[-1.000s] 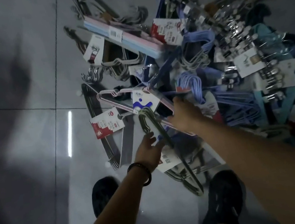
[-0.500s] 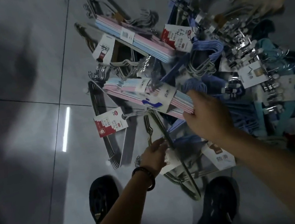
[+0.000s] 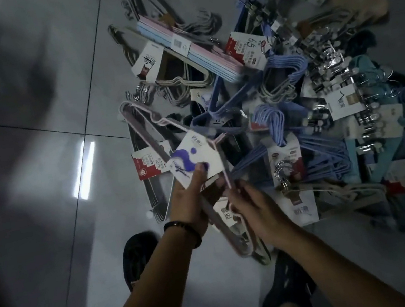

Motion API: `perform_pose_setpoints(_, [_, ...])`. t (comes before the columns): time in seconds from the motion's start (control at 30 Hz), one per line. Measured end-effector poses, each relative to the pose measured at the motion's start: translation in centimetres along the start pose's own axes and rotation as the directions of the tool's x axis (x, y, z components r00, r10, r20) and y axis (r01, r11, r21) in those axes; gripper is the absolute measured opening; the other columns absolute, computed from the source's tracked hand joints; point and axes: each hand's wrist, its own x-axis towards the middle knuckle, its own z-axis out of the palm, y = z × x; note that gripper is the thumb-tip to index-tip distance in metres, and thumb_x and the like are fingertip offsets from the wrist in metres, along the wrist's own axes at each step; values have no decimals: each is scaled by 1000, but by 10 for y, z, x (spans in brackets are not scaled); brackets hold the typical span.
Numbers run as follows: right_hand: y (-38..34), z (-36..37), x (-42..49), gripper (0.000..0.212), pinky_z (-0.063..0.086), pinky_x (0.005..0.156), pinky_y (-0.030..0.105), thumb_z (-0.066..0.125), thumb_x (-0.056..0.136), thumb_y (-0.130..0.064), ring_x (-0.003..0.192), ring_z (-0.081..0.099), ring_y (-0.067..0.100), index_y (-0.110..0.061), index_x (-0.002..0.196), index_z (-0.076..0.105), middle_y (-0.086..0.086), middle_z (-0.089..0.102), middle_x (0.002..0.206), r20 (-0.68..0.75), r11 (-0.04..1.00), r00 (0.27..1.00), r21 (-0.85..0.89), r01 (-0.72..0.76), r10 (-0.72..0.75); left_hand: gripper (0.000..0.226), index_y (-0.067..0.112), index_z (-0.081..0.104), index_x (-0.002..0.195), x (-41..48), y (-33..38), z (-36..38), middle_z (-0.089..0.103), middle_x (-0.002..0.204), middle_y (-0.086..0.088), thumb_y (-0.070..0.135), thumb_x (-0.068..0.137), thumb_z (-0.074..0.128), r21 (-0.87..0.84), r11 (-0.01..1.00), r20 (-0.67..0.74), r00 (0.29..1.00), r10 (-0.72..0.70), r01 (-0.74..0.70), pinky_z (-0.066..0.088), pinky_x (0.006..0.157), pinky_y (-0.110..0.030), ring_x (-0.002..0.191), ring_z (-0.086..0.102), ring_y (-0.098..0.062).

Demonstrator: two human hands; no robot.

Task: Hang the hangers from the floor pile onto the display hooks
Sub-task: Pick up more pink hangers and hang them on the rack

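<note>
- The pink hanger bundle (image 3: 141, 129) is lifted just above the floor pile (image 3: 297, 115) and held in both hands. The display hooks are not in view, so the whole carry is yet to come.
- The left hand (image 3: 189, 207) pinches the label card (image 3: 191, 155), with the thumb pressed on its face and the fingers curled beneath. If the card takes the weight rather than the wires, it may tear or slide off, and the bundle would fan apart.
- The right hand (image 3: 256, 211) has its fingers clamped round the pink bar near the bundle's lower shoulder. A grip this far from the hook end lets the long end swing and tip.
- The bundle's lower corner hangs close over the pile's near edge, by the shoes (image 3: 139, 259) — whether it touches anything there I cannot tell. A snag there, or on the blue hangers (image 3: 272, 124) just beyond, could drag neighbours up with the lift.
- The pile crowds right up to the feet on a glossy floor (image 3: 43, 208) — stepping back blind risks treading on a loose hanger and slipping.
</note>
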Motion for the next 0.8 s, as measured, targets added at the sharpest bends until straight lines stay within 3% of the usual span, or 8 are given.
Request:
perform_pose_setpoints(0.07, [13, -5, 9, 29, 49, 60, 9, 44, 107, -48, 74, 67, -1, -26, 107, 63, -7, 70, 91, -81, 996, 995, -70, -57, 51, 39, 12, 61, 134, 4, 2, -23, 72, 126, -21, 26, 98, 69, -46, 999, -75, 997, -13, 10, 65, 82, -48, 93, 74, -34])
perform_pose_setpoints(0.13, [29, -8, 27, 16, 45, 55, 13, 52, 106, -40, 74, 63, 2, -26, 104, 60, -3, 69, 99, -225, 961, 972, -250, -120, 62, 40, 15, 60, 135, 9, 5, -46, 74, 123, -17, 26, 98, 70, 26, 999, -152, 988, 28, -24, 65, 73, -41, 81, 77, -27])
perform_pose_setpoints(0.23, [49, 6, 57, 14, 48, 62, 22, 64, 99, -30, 86, 65, 12, -26, 107, 54, -1, 66, 102, -212, 883, 975, -443, -156, 66, 47, 20, 56, 140, 12, 4, -80, 73, 124, -11, 29, 96, 71, 172, 984, -226, 971, 84, -45, 65, 81, -45, 93, 78, -29])
perform_pose_setpoints(0.33, [68, 23, 88, 42, 61, 72, 44, 67, 84, -56, 89, 69, 24, -31, 111, 46, 0, 67, 106, -174, 845, 974, -489, -215, 147, 44, 22, 58, 139, 17, -1, -109, 73, 122, -10, 37, 99, 67, 285, 959, -281, 955, 92, -9, 64, 87, -50, 99, 76, -33])
perform_pose_setpoints(0.43, [101, 33, 117, 59, 61, 75, 52, 61, 72, -72, 90, 70, 33, -37, 112, 37, 4, 67, 110, -199, 827, 968, -510, -237, 154, 42, 22, 62, 134, 25, -7, -133, 77, 116, -11, 48, 102, 58, 335, 939, -337, 940, 46, 74, 66, 75, -40, 92, 78, -29])
perform_pose_setpoints(0.6, [60, 32, 100, 18, 44, 50, 25, 56, 103, -16, 90, 69, 31, -18, 119, 48, 11, 66, 108, -295, 796, 952, -555, -243, 86, 52, 18, 65, 126, 38, -14, -163, 77, 110, -14, 61, 102, 49, 347, 919, -359, 932, -56, 189, 65, 68, -38, 87, 77, -30])
perform_pose_setpoints(0.7, [50, 26, 80, 30, 35, 48, 20, 52, 103, -9, 93, 67, 32, -12, 133, 46, 14, 64, 109, -355, 768, 934, -608, -200, -38, 54, 19, 65, 126, 38, -20, -178, 78, 107, -14, 64, 101, 47, 316, 927, -402, 913, -60, 200, 66, 71, -40, 83, 77, -29])
perform_pose_setpoints(0.8, [36, 15, 55, 14, 29, 48, 17, 51, 104, -9, 84, 61, 28, -10, 117, 48, 9, 59, 95, -381, 772, 922, -607, -189, -74, 51, 20, 66, 124, 34, -28, -184, 78, 104, -14, 63, 102, 48, 293, 933, -437, 897, -64, 210, 66, 74, -42, 77, 76, -27])
